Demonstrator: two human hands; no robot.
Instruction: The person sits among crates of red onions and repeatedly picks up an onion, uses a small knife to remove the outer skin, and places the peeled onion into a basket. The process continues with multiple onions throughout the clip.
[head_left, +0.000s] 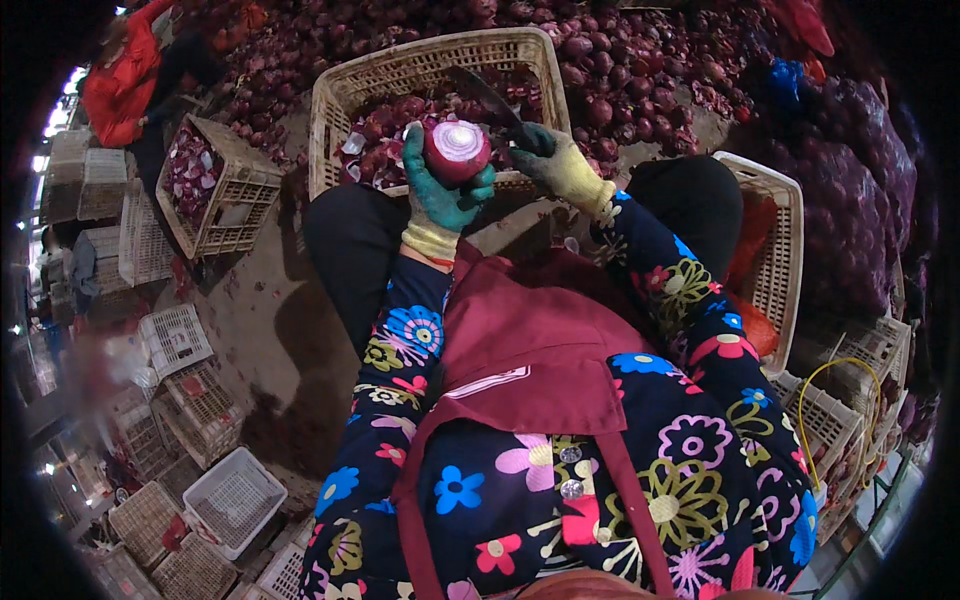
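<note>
My left hand, in a green-coated work glove, grips a red onion whose cut white face with rings points up. In my right hand, gloved the same way, is a knife with a dark, broad blade that slants up and left, apart from the onion. Both hands are over the near side of a plastic crate that holds onion skins and trimmings.
Red onions are heaped beyond the crate. A tilted crate of peelings stands left, near a person in red. At right are another crate and filled mesh sacks. More crates stand at lower left.
</note>
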